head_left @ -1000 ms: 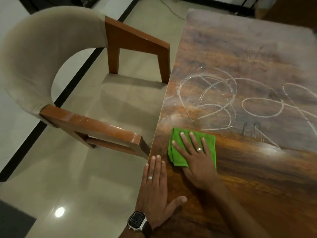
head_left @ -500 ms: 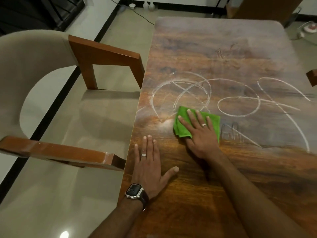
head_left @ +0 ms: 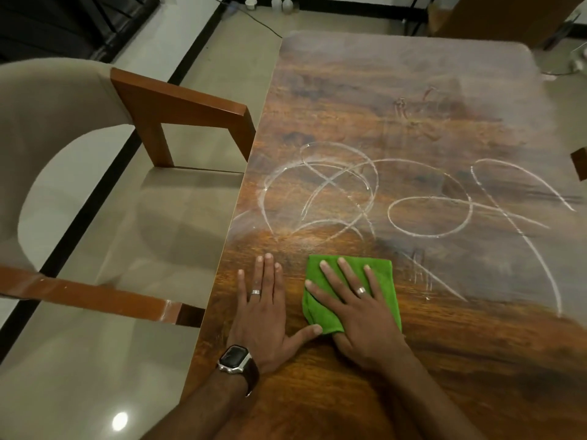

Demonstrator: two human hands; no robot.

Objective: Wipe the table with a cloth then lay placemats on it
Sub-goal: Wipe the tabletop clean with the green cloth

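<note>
A dark wooden table [head_left: 413, 100] carries white chalk-like scribbles [head_left: 428, 214] across its middle. Near the left front edge lies a folded green cloth [head_left: 382, 281]. My right hand [head_left: 359, 309] presses flat on the cloth with straight, spread fingers. My left hand [head_left: 263, 309], with a ring and a wristwatch, rests flat on the bare wood just left of the cloth, its thumb touching the cloth's near corner. No placemats are in view.
A beige upholstered chair with wooden arms [head_left: 178, 106] stands against the table's left edge. The corner of another wooden chair [head_left: 579, 161] shows at the right edge. Cables and small white objects [head_left: 282, 1] lie on the tiled floor beyond the table.
My right hand has slid the cloth back toward me from the scribbles, stopping beside my left hand. The view has tilted up, showing more of the table.
</note>
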